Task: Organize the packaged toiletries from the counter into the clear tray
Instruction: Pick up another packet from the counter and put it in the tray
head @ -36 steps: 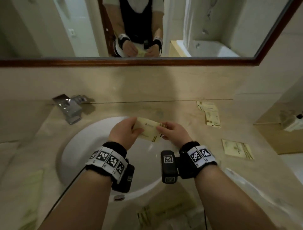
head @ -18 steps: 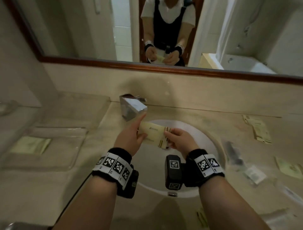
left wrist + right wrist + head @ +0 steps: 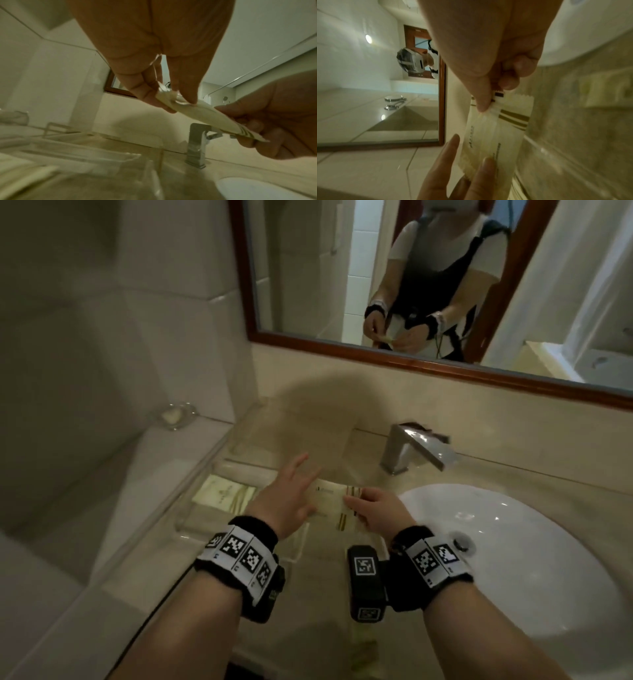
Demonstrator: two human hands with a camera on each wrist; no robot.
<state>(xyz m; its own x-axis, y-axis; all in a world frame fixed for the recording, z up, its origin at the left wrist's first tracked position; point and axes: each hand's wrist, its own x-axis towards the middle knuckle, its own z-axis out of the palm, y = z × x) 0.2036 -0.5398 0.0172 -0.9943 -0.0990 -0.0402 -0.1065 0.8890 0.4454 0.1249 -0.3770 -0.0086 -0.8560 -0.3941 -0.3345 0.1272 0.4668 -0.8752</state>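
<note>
while the right hand point(image 3: 375, 513) pinches the striped end of a cream sachet point(image 3: 337, 508) between thumb and curled fingers, the left hand point(image 3: 286, 501) meets the packet's other end at the centre of the head frame. in the left wrist view its thumb and a finger nip that end, and the other fingers fan out straight toward the upper left of the head frame. the sachet hangs in the air between the two hands, above the near right end of the clear tray point(image 3: 239, 470), touching nothing else. two olive-gold bars cross the packet near the right hand's grip, a small dark block sits at its serrated edge, and a line of slanted script runs along its length; the right wrist view shows the script but it is too blurred to read. both wrists wear black bands with white square-code tags.

left of centre, the tray sits on the beige counter point(image 3: 479, 474), and a flat pale packet point(image 3: 222, 494) with a small emblem and faint print, unreadable, lies inside it. a chrome faucet point(image 3: 416, 451) stands right of the tray, behind the white basin point(image 3: 513, 559) at the lower right. a small glass dish point(image 3: 173, 414) rests on the ledge at mid left. a wood-framed mirror point(image 3: 428, 364) across the top reflects the person holding the sachet.
</note>
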